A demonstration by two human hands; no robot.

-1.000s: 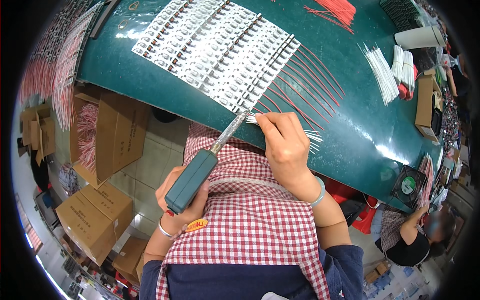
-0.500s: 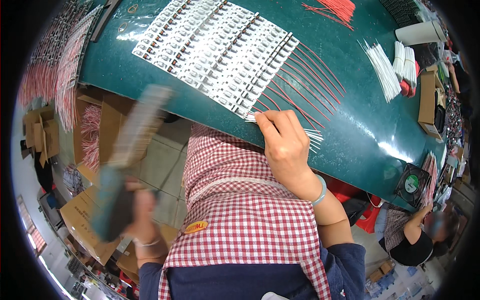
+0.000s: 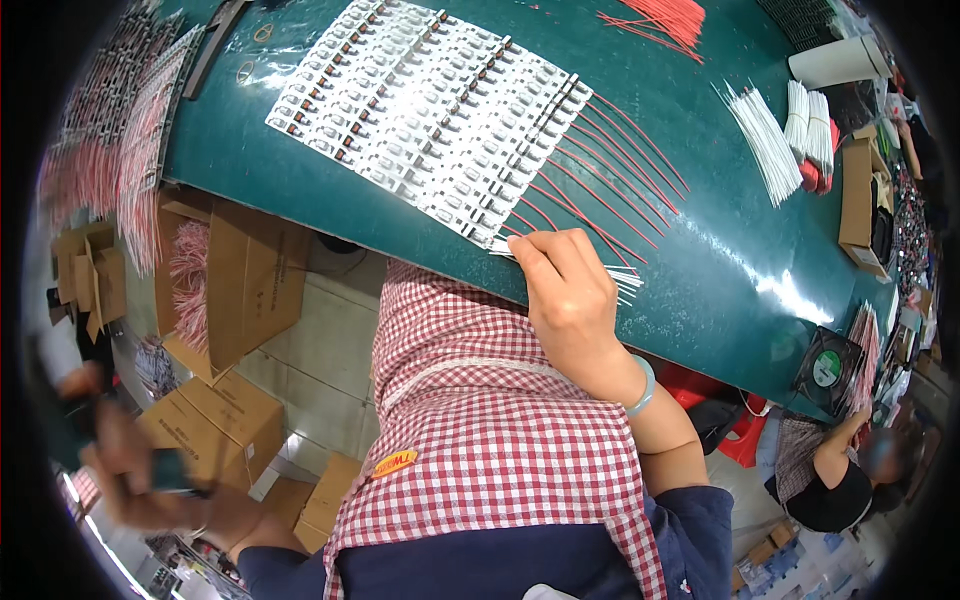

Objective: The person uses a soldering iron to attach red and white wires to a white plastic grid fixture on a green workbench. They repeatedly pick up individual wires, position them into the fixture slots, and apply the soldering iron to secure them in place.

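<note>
I count one green worktop (image 3: 700,250) carrying one sheet of white connector strips (image 3: 430,110), two bunches of white wires (image 3: 765,140), one bunch of red wires (image 3: 665,18), and several cardboard boxes (image 3: 245,280) on the floor.

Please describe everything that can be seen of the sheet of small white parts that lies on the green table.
The sheet of small white parts lies flat on the green table, turned at a slant to its near edge. It consists of many rows of small, shiny white pieces with dark and reddish ends. Thin red wires run out from its right edge over the table. The right hand rests at its near corner, holding thin white wires; whether it touches the sheet cannot be told.
</note>
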